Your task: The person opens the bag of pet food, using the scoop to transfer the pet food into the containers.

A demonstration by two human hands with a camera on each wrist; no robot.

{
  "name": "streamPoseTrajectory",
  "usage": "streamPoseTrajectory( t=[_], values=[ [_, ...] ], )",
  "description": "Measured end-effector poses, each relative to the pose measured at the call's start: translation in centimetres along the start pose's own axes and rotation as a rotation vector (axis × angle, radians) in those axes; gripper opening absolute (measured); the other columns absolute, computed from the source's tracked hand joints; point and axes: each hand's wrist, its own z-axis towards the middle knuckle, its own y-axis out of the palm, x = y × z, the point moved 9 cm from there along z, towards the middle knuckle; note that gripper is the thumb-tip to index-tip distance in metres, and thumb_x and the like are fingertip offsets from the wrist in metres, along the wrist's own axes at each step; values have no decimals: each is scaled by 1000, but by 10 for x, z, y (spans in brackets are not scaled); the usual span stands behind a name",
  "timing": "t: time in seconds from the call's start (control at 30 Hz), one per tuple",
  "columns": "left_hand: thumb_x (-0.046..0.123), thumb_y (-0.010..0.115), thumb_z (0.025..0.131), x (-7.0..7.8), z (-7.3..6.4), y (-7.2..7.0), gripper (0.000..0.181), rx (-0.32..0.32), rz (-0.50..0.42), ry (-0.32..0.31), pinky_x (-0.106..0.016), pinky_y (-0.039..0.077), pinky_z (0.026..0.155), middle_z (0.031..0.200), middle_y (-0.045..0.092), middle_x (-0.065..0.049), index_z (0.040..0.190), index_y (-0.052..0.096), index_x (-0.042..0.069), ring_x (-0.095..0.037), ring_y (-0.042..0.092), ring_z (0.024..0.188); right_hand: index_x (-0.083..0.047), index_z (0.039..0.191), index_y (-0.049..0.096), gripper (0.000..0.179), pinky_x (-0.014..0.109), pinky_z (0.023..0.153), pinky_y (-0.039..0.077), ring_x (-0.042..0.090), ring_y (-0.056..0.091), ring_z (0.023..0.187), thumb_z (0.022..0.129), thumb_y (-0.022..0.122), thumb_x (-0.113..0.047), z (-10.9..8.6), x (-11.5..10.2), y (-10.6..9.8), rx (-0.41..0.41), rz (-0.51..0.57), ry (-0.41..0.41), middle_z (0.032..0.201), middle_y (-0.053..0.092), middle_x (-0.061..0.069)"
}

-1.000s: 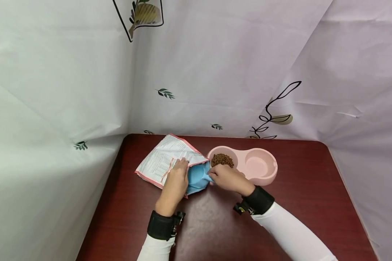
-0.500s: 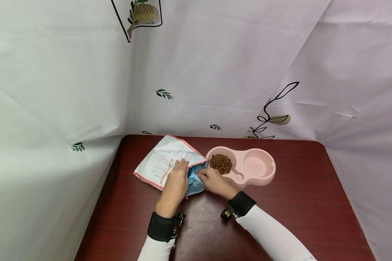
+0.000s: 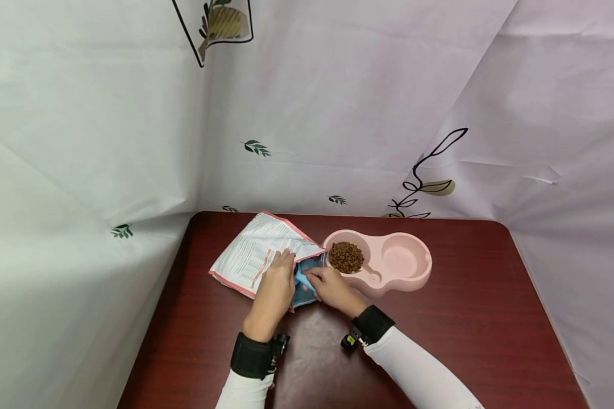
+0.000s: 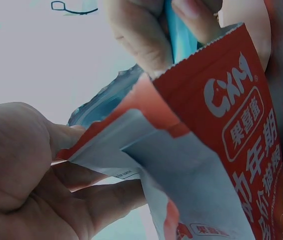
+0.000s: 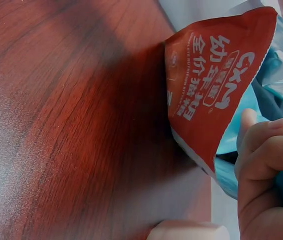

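A white bag of cat food (image 3: 251, 253) with coral edges lies on the table, its mouth facing right. Its red front panel (image 5: 206, 75) shows in the right wrist view. My left hand (image 3: 273, 287) grips the upper rim of the mouth, the thumb on one side and fingers on the other in the left wrist view. My right hand (image 3: 336, 289) is at the mouth, pinching the light-blue handle of a scoop (image 4: 181, 37). The scoop's bowl is hidden inside the bag. Right of the bag, a pink double bowl (image 3: 378, 255) holds brown kibble (image 3: 345, 257) in its left compartment.
The dark red wooden table (image 3: 440, 341) reaches back to a pale patterned cloth (image 3: 312, 113) that hangs behind it and at both sides. The double bowl stands close behind my right hand, near the table's far side.
My right hand has moved left from beside the double bowl to the bag, and the scoop has gone from the bag's mouth down inside it. My left hand stays on the bag's rim.
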Motion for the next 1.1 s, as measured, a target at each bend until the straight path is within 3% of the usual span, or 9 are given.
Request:
streamPoseTrajectory(
  t=[0.2,0.4,0.5,0.63,0.8,0.9,1.0,1.1],
  values=[
    [2,53,97,-2,1,-1,26,8,-2,-10,-53,51,93,128,62,-28,119,64,-8,-43,54,120,1,117,68,26,20,41,37,5,44,40,101,51,-10,-9,-2,-6,0,23,5,62,65,22],
    [3,54,97,-4,4,-7,26,45,-34,-24,-53,50,94,125,63,-28,118,65,-8,-42,56,118,8,118,65,27,19,41,39,6,44,42,100,49,-3,-28,-25,-22,-2,94,10,62,62,26],
    [2,54,97,-5,6,-11,26,61,-49,-19,-53,50,95,123,64,-28,118,65,-9,-42,57,116,4,120,65,28,21,41,40,6,45,43,102,50,-11,-35,-7,-23,26,166,-22,70,66,24],
    [3,53,98,-7,7,-13,26,55,-59,-29,-53,48,97,124,64,-28,119,64,-8,-42,57,117,5,118,66,27,19,40,42,10,48,44,101,51,-9,-47,5,-26,74,271,-85,79,70,24],
    [2,52,98,-10,7,-11,27,50,-73,-38,-52,48,98,125,63,-28,121,64,-8,-42,56,119,8,115,66,24,18,41,42,32,47,43,99,51,0,-60,7,-28,121,358,-108,79,69,29],
    [3,53,98,-9,7,-11,27,53,-73,-32,-52,48,98,125,63,-27,121,64,-8,-42,56,119,9,115,66,23,19,41,43,42,45,45,99,50,1,-62,10,-26,131,375,-135,79,69,25],
    [3,54,97,-9,7,-12,27,57,-75,-28,-53,48,97,125,63,-28,120,64,-8,-42,56,118,11,114,65,24,21,40,44,38,46,44,99,49,2,-62,10,-26,130,356,-171,78,69,24],
    [3,54,97,-9,7,-12,27,55,-81,-34,-53,48,98,125,63,-27,120,64,-8,-42,56,118,11,116,64,25,21,39,43,26,47,42,100,49,1,-61,14,-29,122,360,-154,79,69,25]
  ],
)
